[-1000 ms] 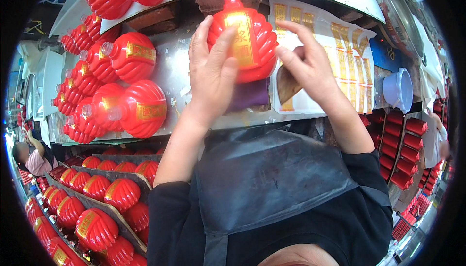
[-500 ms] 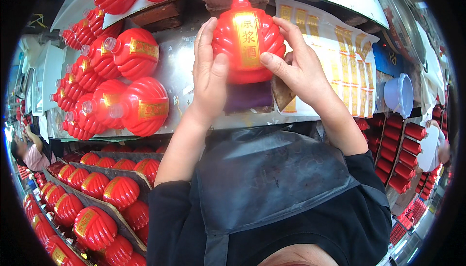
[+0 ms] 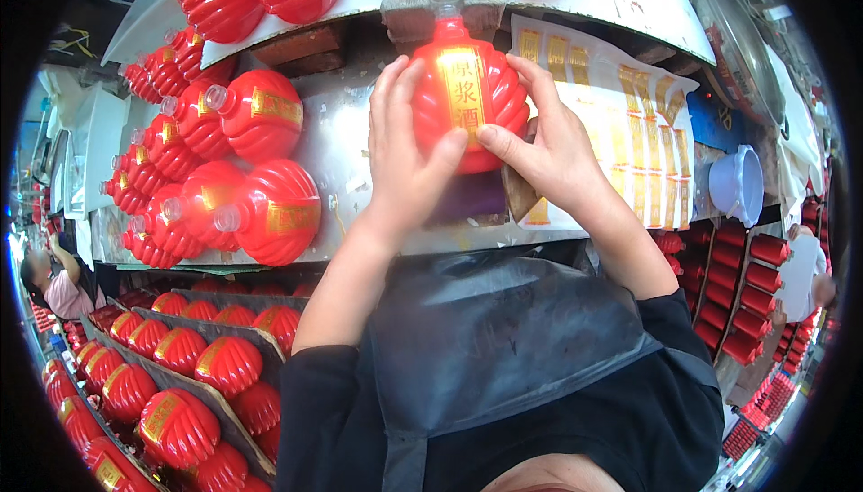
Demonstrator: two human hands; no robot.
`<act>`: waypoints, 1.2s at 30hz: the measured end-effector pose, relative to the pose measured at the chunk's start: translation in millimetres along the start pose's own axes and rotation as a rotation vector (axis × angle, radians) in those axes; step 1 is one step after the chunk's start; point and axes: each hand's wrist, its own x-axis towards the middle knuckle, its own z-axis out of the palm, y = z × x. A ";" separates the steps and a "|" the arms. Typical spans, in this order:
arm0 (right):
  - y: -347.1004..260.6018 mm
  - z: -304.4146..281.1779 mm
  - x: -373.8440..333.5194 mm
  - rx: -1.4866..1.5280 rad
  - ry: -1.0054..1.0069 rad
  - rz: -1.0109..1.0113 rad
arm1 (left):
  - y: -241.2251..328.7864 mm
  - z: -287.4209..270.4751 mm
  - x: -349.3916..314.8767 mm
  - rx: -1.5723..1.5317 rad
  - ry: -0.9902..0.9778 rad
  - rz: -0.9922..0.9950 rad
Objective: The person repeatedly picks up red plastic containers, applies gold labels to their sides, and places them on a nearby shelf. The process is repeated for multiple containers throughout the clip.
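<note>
A ribbed red bottle [image 3: 430,101] with a clear threaded neck lies face up on the bench, its neck at a grey notched block [image 3: 395,17]. Down its middle runs a gold label [image 3: 465,88]. My left hand [image 3: 400,159] curves along the bottle's left side, its thumb on the lower left edge of the label. From the right, my right hand [image 3: 557,146] grips the other side, thumb at the label's lower right edge. Beneath the bottle's lower end a dark purple cloth [image 3: 472,197] shows. Beside my right hand lies a sheet of gold labels [image 3: 611,101].
Labelled red bottles [image 3: 279,213] lie grouped on the left of the bench. More stand on a white shelf [image 3: 584,7] beyond. Racks of bottles [image 3: 229,362] fill the lower left. A pale blue bucket [image 3: 737,185] sits at right. Other people are at the far left and right.
My left thumb has come in from the side onto the label's lower edge, and my left fingers have closed nearer the bottle. My right hand keeps its grip. The whole view has shifted slightly.
</note>
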 end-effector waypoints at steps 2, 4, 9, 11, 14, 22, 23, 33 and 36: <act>0.2 -2.9 1.5 0.042 -0.032 0.015 | 2.2 -2.1 3.5 -0.056 -0.004 -0.025; -0.5 -7.0 4.9 0.008 -0.014 -0.041 | 2.2 -7.8 10.4 -0.082 -0.031 -0.052; -7.1 -12.3 18.6 -0.204 0.108 -0.374 | 0.4 -15.0 32.6 0.048 -0.100 0.025; -9.8 -9.6 26.6 -0.299 0.094 -0.435 | 2.4 -15.6 37.5 0.118 -0.158 0.025; -15.8 -12.3 22.3 -0.300 0.018 -0.321 | 5.0 -16.0 41.9 0.132 -0.183 0.024; -19.7 -16.7 32.0 -0.273 -0.020 -0.358 | 4.5 -17.0 45.4 0.133 -0.197 0.035; -20.8 -20.4 33.1 -0.262 -0.059 -0.350 | 3.9 -17.1 45.3 0.130 -0.201 0.036; -15.6 -29.5 47.7 -0.052 -0.162 -0.130 | 1.8 -17.4 42.9 0.124 -0.210 0.012; -6.3 -45.4 64.1 0.328 -0.268 0.243 | 0.5 -15.8 42.6 0.104 -0.198 -0.001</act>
